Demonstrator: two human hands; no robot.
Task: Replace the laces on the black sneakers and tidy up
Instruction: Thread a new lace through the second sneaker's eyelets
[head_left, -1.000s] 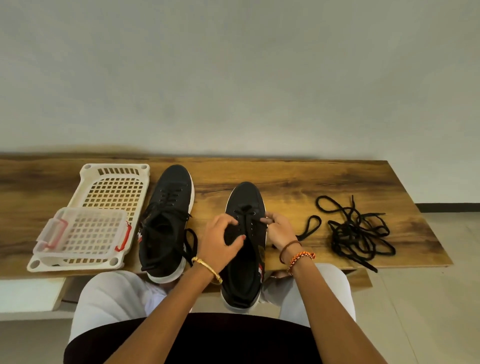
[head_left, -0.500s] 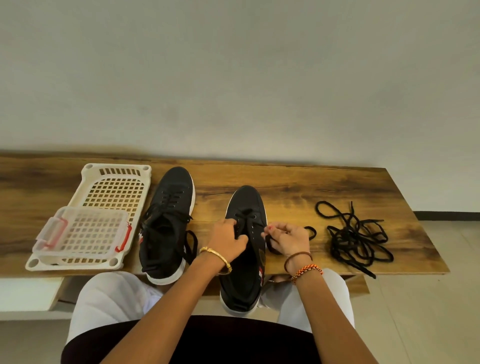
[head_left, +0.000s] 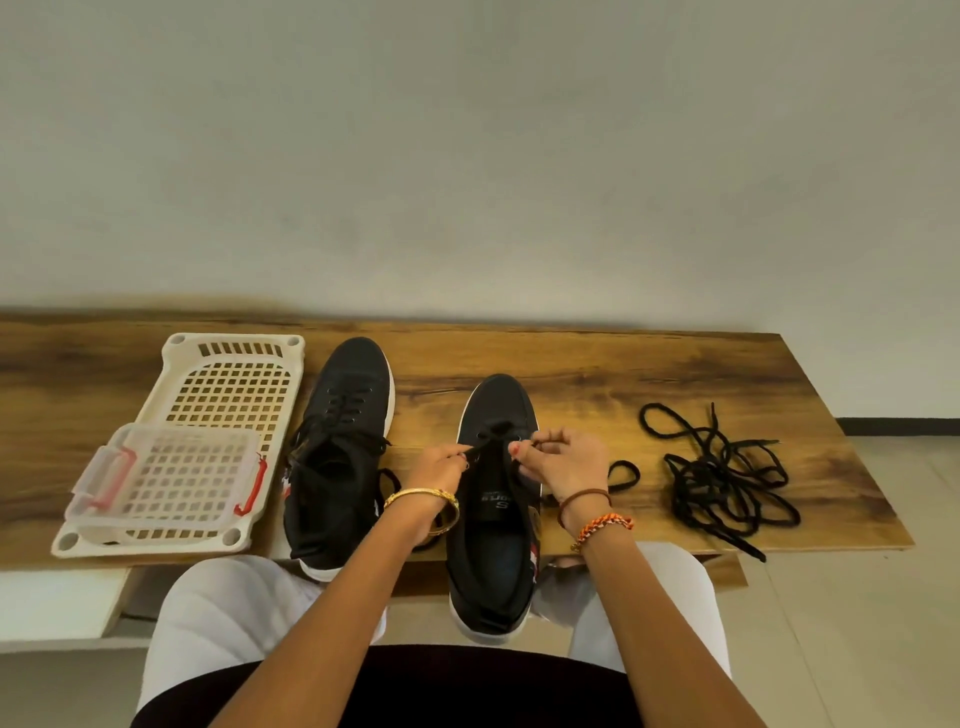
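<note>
Wooden tabletop (head_left: 597, 374) against a pale wall: the black sneaker (head_left: 493, 519) with white sole lies toe-away at its near edge, heel overhanging toward my lap. My left hand (head_left: 439, 470) and right hand (head_left: 563, 462) each pinch its black lace (head_left: 491, 447) at the lowest eyelets. Loose laces (head_left: 722, 478) tangle well right.

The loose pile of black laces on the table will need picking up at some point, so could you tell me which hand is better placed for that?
Probably the right hand: the lace pile lies on its side of the sneaker. The left hand would have to cross over.
</note>
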